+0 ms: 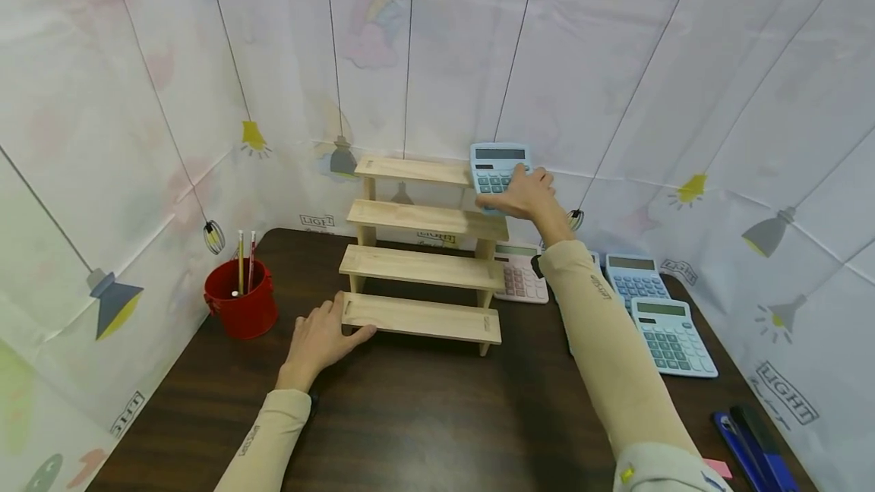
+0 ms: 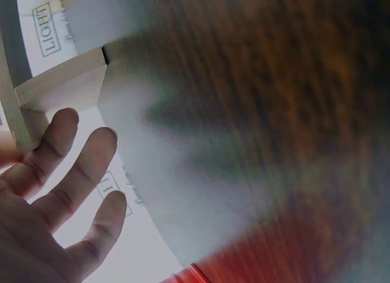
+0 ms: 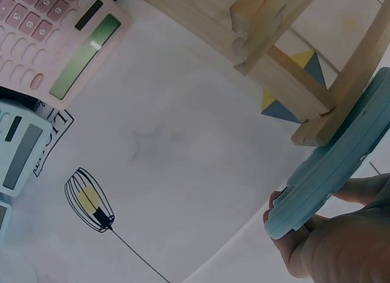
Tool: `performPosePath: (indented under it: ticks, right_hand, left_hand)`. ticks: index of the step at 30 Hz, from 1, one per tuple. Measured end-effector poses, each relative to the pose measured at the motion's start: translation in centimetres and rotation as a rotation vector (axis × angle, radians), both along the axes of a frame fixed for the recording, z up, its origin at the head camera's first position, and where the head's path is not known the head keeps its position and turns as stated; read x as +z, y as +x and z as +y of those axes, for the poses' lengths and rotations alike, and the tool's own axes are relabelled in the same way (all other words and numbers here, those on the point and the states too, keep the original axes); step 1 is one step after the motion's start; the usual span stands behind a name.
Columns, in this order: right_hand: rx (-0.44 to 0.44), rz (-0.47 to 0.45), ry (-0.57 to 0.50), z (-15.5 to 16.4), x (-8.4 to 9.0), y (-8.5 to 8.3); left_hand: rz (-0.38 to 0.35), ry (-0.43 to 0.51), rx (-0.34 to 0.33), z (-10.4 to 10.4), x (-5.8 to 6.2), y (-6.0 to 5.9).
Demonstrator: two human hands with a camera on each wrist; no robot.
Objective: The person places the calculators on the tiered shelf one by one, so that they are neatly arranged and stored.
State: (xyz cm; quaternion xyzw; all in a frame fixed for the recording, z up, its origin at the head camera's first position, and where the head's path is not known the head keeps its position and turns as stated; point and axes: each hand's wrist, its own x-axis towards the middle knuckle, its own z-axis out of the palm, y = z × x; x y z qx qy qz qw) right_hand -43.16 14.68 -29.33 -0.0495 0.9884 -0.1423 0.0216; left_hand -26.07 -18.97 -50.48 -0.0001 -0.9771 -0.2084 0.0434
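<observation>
A stepped wooden display stand [image 1: 424, 267] with several tiers stands on the dark table. My left hand [image 1: 317, 340] holds the left end of its lowest tier, thumb along the front edge. In the left wrist view, the other fingers [image 2: 91, 155] of this hand spread loosely beside the stand's wooden end [image 2: 64, 82]. A light blue calculator [image 1: 502, 155] is in the grip of my right hand [image 1: 526, 194], upright at the right end of the top tier. The right wrist view shows the calculator [image 3: 341, 155] edge-on against the wood, thumb and fingers on opposite sides.
A pink calculator [image 1: 522, 279] lies right of the stand. Light blue calculators [image 1: 673, 336] lie farther right, partly behind my right arm. A red bucket [image 1: 242, 302] with pencils stands at left. Blue stationery [image 1: 752, 446] lies near the right edge. Patterned cloth [image 1: 273, 36] surrounds the table.
</observation>
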Motion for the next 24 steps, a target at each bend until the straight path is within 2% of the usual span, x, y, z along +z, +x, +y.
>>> performPosePath:
  ticks: [11, 24]
  right_hand:
    - [0.013, -0.004, -0.007, -1.8, -0.2, -0.6]
    - [0.1, 0.01, 0.001, -1.9, 0.0, -0.3]
  left_hand:
    - [0.01, 0.006, -0.001, 0.2, -0.1, 0.2]
    - [0.011, 0.006, 0.01, 0.0, -0.3, 0.0]
